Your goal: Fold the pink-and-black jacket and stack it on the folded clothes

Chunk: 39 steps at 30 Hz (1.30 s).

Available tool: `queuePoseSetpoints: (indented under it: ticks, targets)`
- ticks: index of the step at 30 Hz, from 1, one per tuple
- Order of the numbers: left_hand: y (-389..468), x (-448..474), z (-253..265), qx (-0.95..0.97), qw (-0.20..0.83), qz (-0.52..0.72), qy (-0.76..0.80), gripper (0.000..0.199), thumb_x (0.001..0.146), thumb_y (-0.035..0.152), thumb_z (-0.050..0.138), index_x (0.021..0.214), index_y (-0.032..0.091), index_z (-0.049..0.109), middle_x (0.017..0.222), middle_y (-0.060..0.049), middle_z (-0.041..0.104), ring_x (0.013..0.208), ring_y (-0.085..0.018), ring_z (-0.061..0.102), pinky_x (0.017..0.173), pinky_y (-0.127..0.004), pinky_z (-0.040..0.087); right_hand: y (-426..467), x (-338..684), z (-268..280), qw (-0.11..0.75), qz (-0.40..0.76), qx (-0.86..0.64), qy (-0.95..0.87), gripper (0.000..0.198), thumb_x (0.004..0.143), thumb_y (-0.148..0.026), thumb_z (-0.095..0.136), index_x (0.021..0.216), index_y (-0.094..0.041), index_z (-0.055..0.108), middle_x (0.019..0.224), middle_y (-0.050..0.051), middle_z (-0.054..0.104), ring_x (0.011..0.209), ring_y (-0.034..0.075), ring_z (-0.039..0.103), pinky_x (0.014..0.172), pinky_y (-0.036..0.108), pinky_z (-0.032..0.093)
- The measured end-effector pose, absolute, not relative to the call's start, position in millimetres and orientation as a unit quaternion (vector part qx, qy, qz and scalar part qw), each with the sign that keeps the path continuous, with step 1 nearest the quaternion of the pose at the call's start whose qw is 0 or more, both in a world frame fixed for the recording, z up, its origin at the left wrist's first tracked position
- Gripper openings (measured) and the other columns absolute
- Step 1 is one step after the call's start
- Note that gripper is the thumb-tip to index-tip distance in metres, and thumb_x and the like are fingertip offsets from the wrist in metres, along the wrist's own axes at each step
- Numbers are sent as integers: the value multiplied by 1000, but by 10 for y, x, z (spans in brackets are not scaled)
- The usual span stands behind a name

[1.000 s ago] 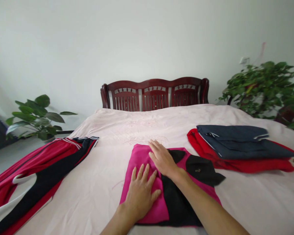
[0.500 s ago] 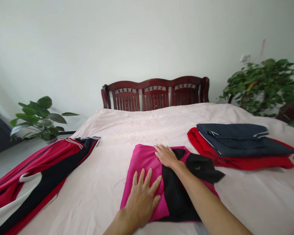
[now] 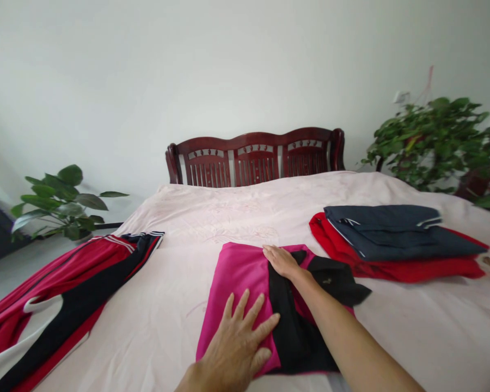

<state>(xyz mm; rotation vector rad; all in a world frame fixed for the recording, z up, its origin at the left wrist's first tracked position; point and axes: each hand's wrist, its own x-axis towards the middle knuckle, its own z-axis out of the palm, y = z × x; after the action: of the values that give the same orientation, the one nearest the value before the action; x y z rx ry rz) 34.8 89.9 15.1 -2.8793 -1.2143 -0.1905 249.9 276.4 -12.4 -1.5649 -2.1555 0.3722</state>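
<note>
A folded pink and black garment [image 3: 240, 267] lies flat on the bed in front of me; its exact kind I cannot tell. My left hand [image 3: 239, 337] rests palm down on its near pink part, fingers spread. Farther up, my right hand [image 3: 283, 261] presses on the garment where pink meets a black strip, with its fingers stretched out. A black collar-like flap [image 3: 337, 280] sticks out on the garment's right side, partly behind my right forearm.
Folded dark blue clothing [image 3: 392, 231] lies on folded red clothing [image 3: 424, 269] at the right. A red, navy and white track jacket [image 3: 65, 294] spreads along the left. Behind the pink bedsheet [image 3: 159, 305] stand a wooden backrest [image 3: 255, 155] and leafy plants [image 3: 428, 141].
My left hand has slid slightly right and nearer to me over the garment. My right hand has shifted a little to the right along the black strip. The view has turned slightly right.
</note>
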Motion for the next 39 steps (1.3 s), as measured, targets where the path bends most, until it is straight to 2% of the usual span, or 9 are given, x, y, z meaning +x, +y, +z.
queuePoseSetpoints:
  ticks: [5, 13, 17, 19, 21, 23, 27, 34, 39]
  targets:
    - [870, 363, 123, -923, 7, -56, -381, 77, 91, 38, 58, 153, 45, 12, 163, -4, 17, 148, -38, 14, 112, -69, 23, 2755, 2490, -104, 222, 133, -572, -778, 44, 99, -35, 33, 131, -21, 60, 137, 8, 60, 128, 21, 53, 110, 36, 34]
    - [842, 374, 46, -926, 7, -81, -368, 71, 93, 50, 50, 153, 46, 12, 164, -5, 14, 149, -37, 11, 113, -68, 20, 2754, 2475, -80, 201, 104, -571, -789, 43, 100, -32, 30, 127, -21, 62, 134, 8, 62, 126, 20, 54, 108, 33, 35]
    - [850, 372, 25, -931, -18, -72, -358, 83, 86, 60, 56, 154, 41, 12, 164, -11, 14, 148, -40, 9, 112, -70, 18, 2711, 2442, -69, 199, 71, -579, -787, 41, 100, -34, 32, 125, -23, 62, 131, 8, 64, 123, 21, 55, 106, 35, 36]
    - [853, 378, 3, -930, -30, -73, -360, 91, 80, 67, 58, 154, 40, 13, 164, -12, 13, 148, -41, 10, 112, -71, 17, 2663, 2408, -53, 203, 43, -588, -782, 40, 99, -37, 35, 124, -21, 62, 130, 11, 63, 125, 25, 51, 108, 40, 32]
    - [853, 388, -34, -926, -31, -86, -367, 92, 79, 70, 57, 154, 41, 13, 164, -11, 14, 149, -40, 10, 113, -70, 16, 2609, 2370, -28, 208, 16, -598, -774, 39, 98, -40, 39, 119, -18, 64, 128, 16, 61, 126, 30, 47, 108, 45, 30]
    - [848, 401, -85, -922, -24, -104, -372, 86, 82, 69, 53, 154, 43, 14, 164, -10, 15, 149, -39, 12, 113, -69, 17, 2567, 2337, 0, 197, -18, -605, -771, 38, 97, -42, 42, 113, -16, 65, 121, 19, 62, 120, 33, 49, 103, 46, 33]
    - [837, 434, -196, -912, 14, -131, -390, 79, 86, 63, 52, 153, 45, 14, 163, -9, 21, 148, -39, 17, 111, -69, 22, 2556, 2305, 49, 142, -75, -603, -781, 39, 97, -46, 41, 107, -16, 63, 107, 16, 65, 105, 30, 57, 89, 40, 41]
    - [834, 470, -268, -902, 76, -157, -396, 76, 88, 60, 51, 154, 43, 16, 159, -8, 32, 142, -40, 32, 107, -68, 34, 2652, 2291, 95, 115, -18, -617, -778, 36, 96, -47, 44, 108, -17, 60, 107, 13, 67, 99, 26, 64, 76, 33, 43]
    - [830, 490, -251, -892, 80, -167, -412, 69, 92, 57, 46, 153, 44, 16, 160, -5, 29, 140, -38, 37, 105, -68, 38, 2696, 2258, 275, 140, -25, -589, -795, 25, 95, -38, 46, 107, -20, 59, 109, 9, 67, 100, 22, 64, 79, 30, 42]
